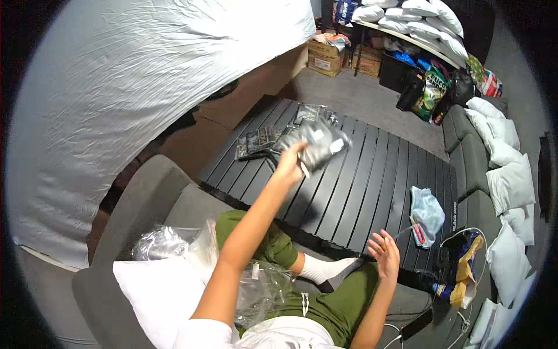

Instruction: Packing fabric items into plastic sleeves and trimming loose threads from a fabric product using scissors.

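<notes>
Gripping a clear plastic packet (pixel 318 144) with dark contents, the left hand (pixel 289 164) is stretched out to the upper centre of the frame, above the black slatted counter (pixel 372 186). The fingers close on the packet's lower edge, and the packet is held in the air, clear of the slats. The right hand (pixel 384 251) hangs at lower right with its fingers spread and nothing in it (palm turned inward, near the counter's near edge).

Just beyond the held packet, a small group of similar packets (pixel 258 141) lies flat on the counter at its far left end, and one more (pixel 314 111) lies a little farther back. These appear to be the pieces already laid out. In the person's lap, at lower centre, sits a crumpled clear plastic bag (pixel 264 291), and another bundle of clear plastic (pixel 160 243) rests on the grey sofa (pixel 145 198) beside a white pillow (pixel 157 296); judged from this, a stock of material remains to be handled. A pale blue plastic bag (pixel 427 210) lies on the counter toward the right, well apart from the packets.
</notes>
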A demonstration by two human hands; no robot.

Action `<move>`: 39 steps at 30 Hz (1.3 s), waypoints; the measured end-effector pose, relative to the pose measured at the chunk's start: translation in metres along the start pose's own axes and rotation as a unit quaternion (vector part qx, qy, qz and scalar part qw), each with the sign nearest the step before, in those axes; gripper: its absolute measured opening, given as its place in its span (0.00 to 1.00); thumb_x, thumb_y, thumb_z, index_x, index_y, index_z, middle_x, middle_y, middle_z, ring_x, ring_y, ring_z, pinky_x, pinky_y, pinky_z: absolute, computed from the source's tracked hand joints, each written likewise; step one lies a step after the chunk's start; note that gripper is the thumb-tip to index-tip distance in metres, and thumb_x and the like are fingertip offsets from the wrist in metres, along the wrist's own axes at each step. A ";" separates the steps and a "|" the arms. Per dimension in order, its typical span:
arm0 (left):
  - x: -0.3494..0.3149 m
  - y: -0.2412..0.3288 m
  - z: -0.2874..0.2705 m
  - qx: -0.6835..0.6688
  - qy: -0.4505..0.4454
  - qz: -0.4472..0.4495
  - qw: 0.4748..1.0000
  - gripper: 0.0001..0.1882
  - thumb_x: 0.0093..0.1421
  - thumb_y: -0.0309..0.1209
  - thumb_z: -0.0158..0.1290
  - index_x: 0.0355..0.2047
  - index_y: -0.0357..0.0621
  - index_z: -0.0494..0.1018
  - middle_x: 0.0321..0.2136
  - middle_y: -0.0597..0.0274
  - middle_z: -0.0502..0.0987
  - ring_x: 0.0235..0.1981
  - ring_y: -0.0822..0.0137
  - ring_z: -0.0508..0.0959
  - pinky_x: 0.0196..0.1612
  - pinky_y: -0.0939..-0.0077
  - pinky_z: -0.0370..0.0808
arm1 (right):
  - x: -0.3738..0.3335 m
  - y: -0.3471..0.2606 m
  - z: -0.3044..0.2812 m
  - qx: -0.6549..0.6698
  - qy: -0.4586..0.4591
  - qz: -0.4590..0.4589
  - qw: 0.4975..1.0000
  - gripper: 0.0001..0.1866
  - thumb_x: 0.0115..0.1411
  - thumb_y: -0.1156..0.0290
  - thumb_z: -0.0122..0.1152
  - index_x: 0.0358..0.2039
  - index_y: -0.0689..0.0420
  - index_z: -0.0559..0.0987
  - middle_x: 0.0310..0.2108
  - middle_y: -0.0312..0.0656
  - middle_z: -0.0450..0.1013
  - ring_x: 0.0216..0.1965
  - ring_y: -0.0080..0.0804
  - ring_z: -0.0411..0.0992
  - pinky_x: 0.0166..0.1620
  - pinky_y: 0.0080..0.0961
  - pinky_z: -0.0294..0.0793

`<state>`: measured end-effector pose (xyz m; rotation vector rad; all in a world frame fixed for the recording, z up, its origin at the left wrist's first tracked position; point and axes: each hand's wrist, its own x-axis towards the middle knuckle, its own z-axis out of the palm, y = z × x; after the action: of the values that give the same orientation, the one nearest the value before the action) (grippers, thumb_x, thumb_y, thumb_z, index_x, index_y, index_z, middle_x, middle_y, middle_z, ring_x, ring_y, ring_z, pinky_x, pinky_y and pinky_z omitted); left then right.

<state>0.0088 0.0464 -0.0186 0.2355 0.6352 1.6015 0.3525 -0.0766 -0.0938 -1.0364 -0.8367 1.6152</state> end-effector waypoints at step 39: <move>-0.182 -0.063 -0.045 0.662 -0.041 0.144 0.734 0.17 0.55 0.32 0.50 0.44 0.38 0.69 0.44 0.55 0.71 0.46 0.63 0.70 0.49 0.72 0.64 | 0.030 0.058 0.018 -0.100 0.065 -0.036 0.992 0.10 0.58 0.70 0.50 0.35 0.64 0.74 0.29 0.40 0.73 0.31 0.21 0.71 0.34 0.15 0.70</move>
<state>0.0660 -0.1409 -0.0498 1.5073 1.6579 1.1079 0.3110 -0.0635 -0.1451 -1.2232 -0.9511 1.4083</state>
